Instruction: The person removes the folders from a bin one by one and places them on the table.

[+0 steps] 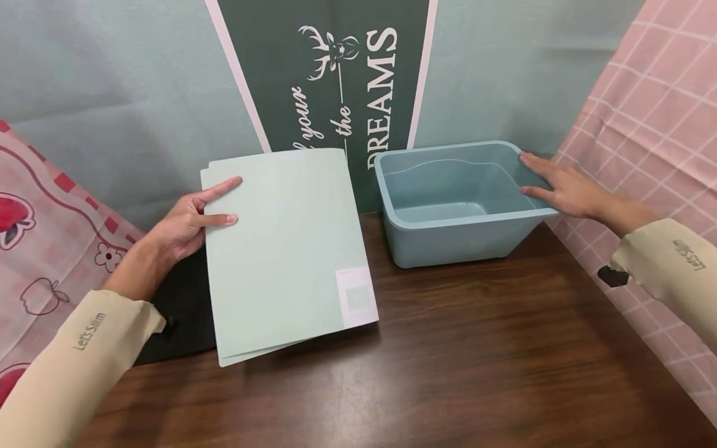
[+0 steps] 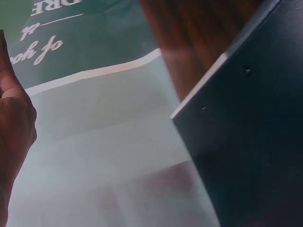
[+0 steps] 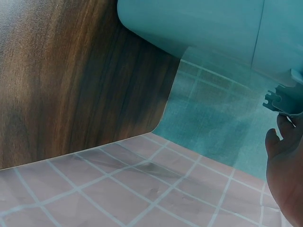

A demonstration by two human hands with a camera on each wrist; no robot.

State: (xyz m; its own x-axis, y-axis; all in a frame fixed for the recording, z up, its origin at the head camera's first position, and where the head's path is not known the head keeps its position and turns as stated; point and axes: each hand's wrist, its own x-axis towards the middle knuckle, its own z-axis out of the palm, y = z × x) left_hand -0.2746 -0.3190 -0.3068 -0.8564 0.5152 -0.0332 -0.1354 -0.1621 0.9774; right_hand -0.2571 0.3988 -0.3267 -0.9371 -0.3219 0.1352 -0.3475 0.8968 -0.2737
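My left hand (image 1: 187, 218) holds a pale green file folder (image 1: 280, 242) by its left edge, with two digits lying across its front and the rest behind. The folder has more than one layer, is tilted above the table, and bears a white label (image 1: 356, 297) at its lower right corner. My right hand (image 1: 566, 186) grips the right rim of a blue-grey plastic bin (image 1: 448, 242). In the right wrist view, curled fingers (image 3: 285, 125) reach under the bin's rim. The bin stands upright near the back of the table, its inside bare.
A black flat-sided object (image 1: 185, 305) stands behind the folder at left; a dark panel (image 2: 246, 132) fills the right of the left wrist view. Brown wooden table (image 1: 448, 367) lies in front. Printed cloth hangs behind, with pink checked cloth (image 1: 661, 112) along the right.
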